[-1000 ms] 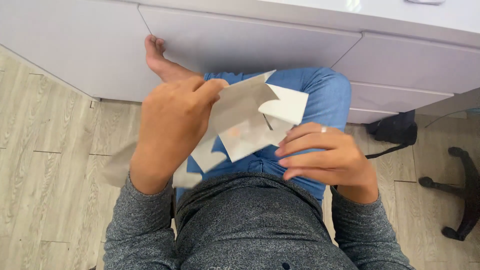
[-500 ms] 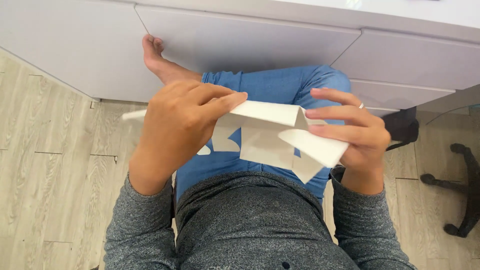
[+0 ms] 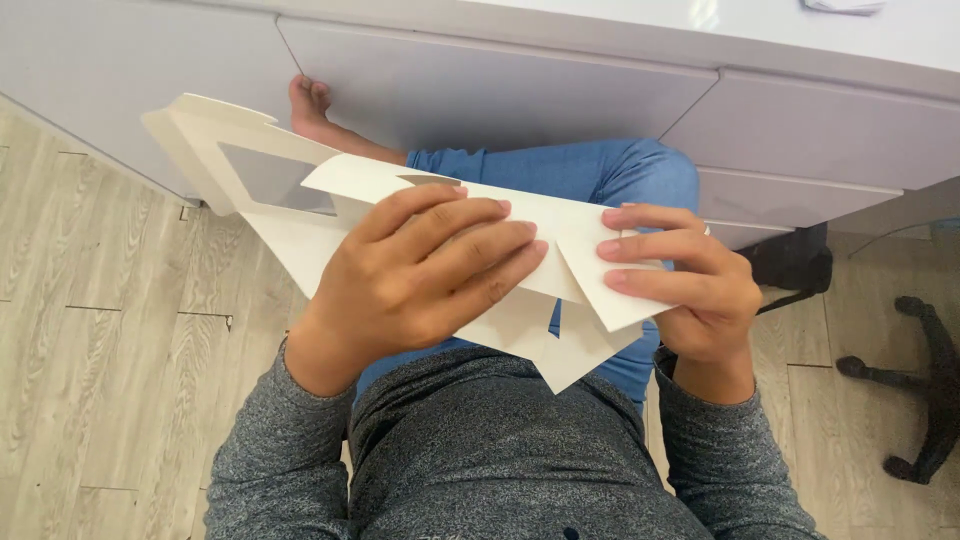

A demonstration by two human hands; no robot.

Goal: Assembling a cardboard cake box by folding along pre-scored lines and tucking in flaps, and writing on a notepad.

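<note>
Both hands (image 3: 560,275) — fingers flat on cardboard (image 3: 300,225)

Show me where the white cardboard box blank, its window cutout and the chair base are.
white cardboard box blank (image 3: 575,235), head view, on the flat panel between the hands.
window cutout (image 3: 268,180), head view, middle of the opening.
chair base (image 3: 935,385), head view, on a black leg.

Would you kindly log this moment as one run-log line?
left hand: grips white die-cut card box blank | right hand: pinches its right flap | window cutout: far left | over lap, blue jeans

drawer fronts (image 3: 500,95) block ahead, floor (image 3: 110,330) free left, chair base (image 3: 925,390) right
</note>
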